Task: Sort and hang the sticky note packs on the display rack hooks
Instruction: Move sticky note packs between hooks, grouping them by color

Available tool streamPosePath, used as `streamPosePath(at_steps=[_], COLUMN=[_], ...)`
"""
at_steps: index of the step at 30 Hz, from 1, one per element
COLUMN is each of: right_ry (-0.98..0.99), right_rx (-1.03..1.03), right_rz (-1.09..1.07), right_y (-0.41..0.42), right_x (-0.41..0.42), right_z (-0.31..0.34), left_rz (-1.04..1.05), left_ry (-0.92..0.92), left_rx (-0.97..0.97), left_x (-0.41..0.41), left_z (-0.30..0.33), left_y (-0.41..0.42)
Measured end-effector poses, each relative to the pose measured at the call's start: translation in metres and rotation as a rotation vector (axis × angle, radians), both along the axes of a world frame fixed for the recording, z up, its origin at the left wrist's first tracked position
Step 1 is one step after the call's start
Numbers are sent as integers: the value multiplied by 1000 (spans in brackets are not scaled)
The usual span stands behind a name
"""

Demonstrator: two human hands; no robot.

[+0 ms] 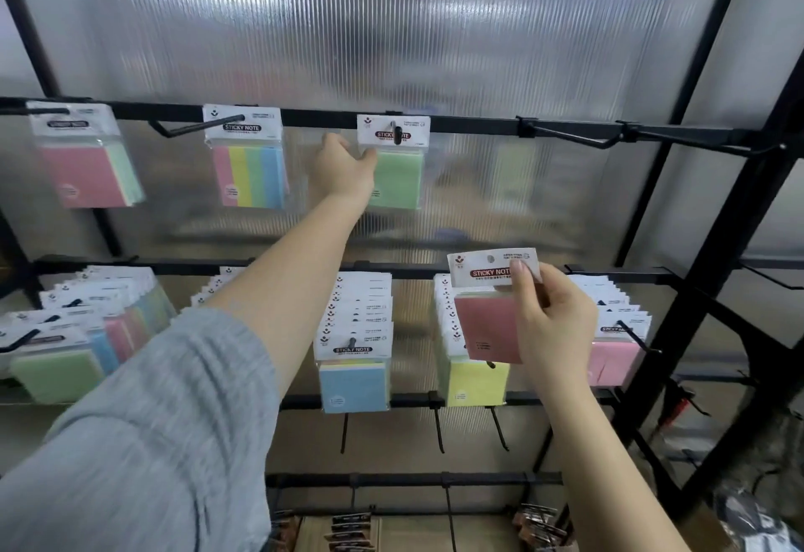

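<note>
On the top rail of the display rack (470,123), left hand (341,168) reaches up, fingers on the left edge of the hung green pack (398,177); grip unclear. Right hand (552,325) pinches a pink pack (491,329) by its header, upright, well below and right of that green pack. Empty hooks (578,136) lie up-right of it; right hand nearer, likely.

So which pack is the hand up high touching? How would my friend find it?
Look at the top black rail of the rack. Three packs hang there, and it is the rightmost one, the green pack, with the left hand on its left edge. It is plain green; its neighbour is striped in several colours.
</note>
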State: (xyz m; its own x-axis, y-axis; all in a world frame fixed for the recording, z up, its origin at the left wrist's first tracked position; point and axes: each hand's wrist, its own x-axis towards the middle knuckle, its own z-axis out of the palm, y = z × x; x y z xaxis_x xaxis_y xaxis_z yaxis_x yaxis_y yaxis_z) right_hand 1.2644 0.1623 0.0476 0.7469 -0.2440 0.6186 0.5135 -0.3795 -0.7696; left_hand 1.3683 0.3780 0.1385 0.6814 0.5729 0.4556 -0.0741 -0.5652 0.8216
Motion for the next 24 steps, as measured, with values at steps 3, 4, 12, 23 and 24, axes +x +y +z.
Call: streamPosePath(at_steps=[3,4,12,23,24], right_ry=[8,9,29,70,60], right_rx=[-6,-10,21,66,90], right_rz=[51,65,146,156,147], right_y=[0,0,40,177,193], right_x=[-1,-1,-16,-60,-65], right_z=[-1,-2,7,-4,-7], left_rz=[-17,-40,-14,25,20], left_ry=[54,79,194,371,385], left_rx=[92,150,358,368,376], left_x=[-19,-27,-107,-179,-184], left_z=[-15,-20,-46,-81,-85], left_y=[19,28,107,249,262])
